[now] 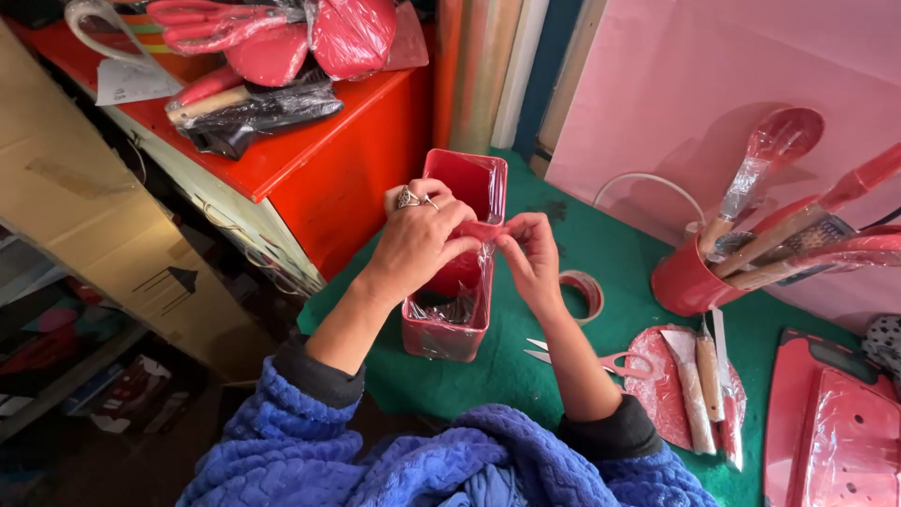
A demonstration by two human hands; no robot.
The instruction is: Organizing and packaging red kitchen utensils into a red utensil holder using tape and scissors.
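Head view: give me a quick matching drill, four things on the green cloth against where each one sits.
Things:
1. red rectangular holder
2. tape roll
3. scissors
4. round red utensil pot

Places:
A. flat on the cloth, just in front of the right forearm
B. far right, by the pink wall, full of wrapped utensils
C. between both hands, with clear film at its rim
D. on the cloth just beyond the right hand

Pairs: 1-C, 2-D, 3-A, 4-B. The left hand pinches the film too.
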